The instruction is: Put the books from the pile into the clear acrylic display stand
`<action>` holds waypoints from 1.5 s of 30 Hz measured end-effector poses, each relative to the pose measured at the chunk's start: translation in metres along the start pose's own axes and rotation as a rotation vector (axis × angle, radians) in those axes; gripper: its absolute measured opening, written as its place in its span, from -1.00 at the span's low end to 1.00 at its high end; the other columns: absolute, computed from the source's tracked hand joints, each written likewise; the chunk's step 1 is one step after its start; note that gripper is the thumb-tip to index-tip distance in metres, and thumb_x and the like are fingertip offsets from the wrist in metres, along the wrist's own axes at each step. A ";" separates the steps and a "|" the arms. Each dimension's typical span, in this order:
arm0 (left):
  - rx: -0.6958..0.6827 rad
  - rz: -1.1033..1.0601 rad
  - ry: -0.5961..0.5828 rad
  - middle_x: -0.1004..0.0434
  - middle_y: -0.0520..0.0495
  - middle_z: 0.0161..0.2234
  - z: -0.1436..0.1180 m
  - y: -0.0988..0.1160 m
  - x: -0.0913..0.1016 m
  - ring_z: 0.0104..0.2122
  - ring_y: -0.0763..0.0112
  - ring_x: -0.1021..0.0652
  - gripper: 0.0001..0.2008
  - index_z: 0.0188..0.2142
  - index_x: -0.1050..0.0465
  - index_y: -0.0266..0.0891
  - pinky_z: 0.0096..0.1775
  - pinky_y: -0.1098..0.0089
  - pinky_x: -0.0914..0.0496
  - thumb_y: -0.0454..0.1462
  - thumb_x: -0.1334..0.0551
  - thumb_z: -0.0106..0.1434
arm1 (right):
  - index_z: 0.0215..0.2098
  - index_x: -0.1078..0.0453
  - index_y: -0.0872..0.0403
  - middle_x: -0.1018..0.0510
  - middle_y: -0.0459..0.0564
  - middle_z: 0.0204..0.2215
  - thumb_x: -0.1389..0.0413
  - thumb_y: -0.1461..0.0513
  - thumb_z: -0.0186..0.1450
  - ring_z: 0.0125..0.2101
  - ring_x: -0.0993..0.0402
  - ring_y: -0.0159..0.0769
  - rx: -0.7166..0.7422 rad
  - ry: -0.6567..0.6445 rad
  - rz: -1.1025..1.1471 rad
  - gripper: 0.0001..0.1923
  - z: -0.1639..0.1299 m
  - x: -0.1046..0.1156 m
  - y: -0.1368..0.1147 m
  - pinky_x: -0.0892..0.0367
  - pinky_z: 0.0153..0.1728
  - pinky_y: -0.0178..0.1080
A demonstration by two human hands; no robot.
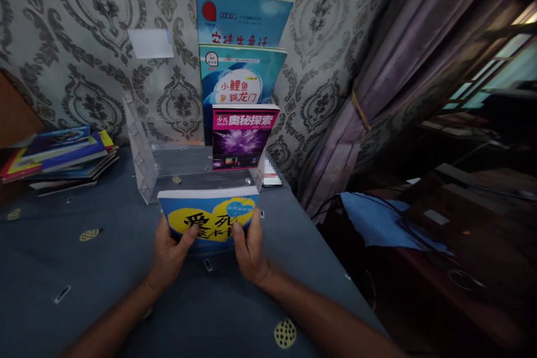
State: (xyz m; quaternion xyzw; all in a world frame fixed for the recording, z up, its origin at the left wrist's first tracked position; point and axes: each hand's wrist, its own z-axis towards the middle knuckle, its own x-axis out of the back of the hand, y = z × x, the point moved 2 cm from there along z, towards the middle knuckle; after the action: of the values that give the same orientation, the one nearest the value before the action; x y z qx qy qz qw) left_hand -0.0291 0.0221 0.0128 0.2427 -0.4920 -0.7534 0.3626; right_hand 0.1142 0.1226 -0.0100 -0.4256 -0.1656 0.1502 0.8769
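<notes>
A blue and yellow book [210, 215] is held by its two sides, tilted, just in front of a clear acrylic rack. My left hand [170, 249] grips its left edge with the thumb across the cover. On the opposite edge, my right hand [250, 246] is closed the same way. The clear tiered book rack [140, 145] stands against the wall. On its right side, one tier behind another, are a magenta and purple book [244, 140], a teal book [243, 75] and a taller blue book [245, 17]. The fingers behind the held book are hidden.
To the left, a pile of several books [71, 156] lies on the dark blue tablecloth [113, 285]. A purple curtain [361, 84] hangs to the right of the table. Beyond the table's right edge are a light blue cloth [377, 221] and dark cables.
</notes>
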 end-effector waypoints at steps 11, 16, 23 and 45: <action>0.046 -0.015 -0.022 -0.69 -0.09 -0.27 0.001 -0.001 0.003 -0.28 0.21 -0.67 -0.60 -0.23 -0.43 -0.21 -0.24 0.31 -0.60 0.02 -0.37 0.14 | -0.04 -0.24 -0.02 -0.56 0.02 -0.19 0.10 0.11 0.49 -0.20 -0.53 -0.21 -0.013 -0.079 0.055 -0.82 0.009 0.006 -0.005 -0.47 -0.12 -0.20; 0.076 0.052 -0.089 -0.68 -0.17 -0.17 0.008 0.003 0.003 -0.17 0.11 -0.67 -0.47 -0.16 -0.44 -0.23 -0.15 0.24 -0.59 0.18 -0.29 0.18 | -0.01 -0.28 0.03 -0.60 -0.01 -0.21 0.10 0.17 0.48 -0.23 -0.54 -0.24 -0.011 -0.126 0.053 -0.79 0.019 0.011 -0.013 -0.43 -0.18 -0.24; 0.169 0.134 -0.359 -0.64 -0.25 -0.04 0.029 0.010 0.015 -0.07 0.01 -0.64 -0.39 -0.03 -0.46 -0.26 -0.04 0.15 -0.57 0.15 -0.35 0.13 | -0.13 -0.35 0.07 -0.59 0.03 -0.24 0.05 0.16 0.43 -0.23 -0.51 -0.21 0.023 -0.144 -0.091 -0.80 0.038 0.020 -0.015 -0.36 -0.20 -0.23; -0.014 0.320 -0.527 -0.66 -0.15 -0.30 0.066 -0.015 0.006 -0.38 0.11 -0.62 -0.43 0.01 -0.43 -0.20 -0.43 0.28 -0.51 0.05 -0.35 0.09 | -0.33 -0.29 0.03 -0.48 -0.10 -0.50 0.00 0.19 0.37 -0.50 -0.36 -0.33 -0.048 -0.262 -0.237 -0.87 0.078 0.039 0.007 -0.11 -0.48 -0.31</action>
State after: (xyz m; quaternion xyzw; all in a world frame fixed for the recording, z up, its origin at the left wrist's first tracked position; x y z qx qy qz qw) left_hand -0.0846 0.0586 0.0256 -0.0441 -0.5960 -0.7271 0.3379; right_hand 0.1163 0.1964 0.0363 -0.4005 -0.3311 0.0962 0.8489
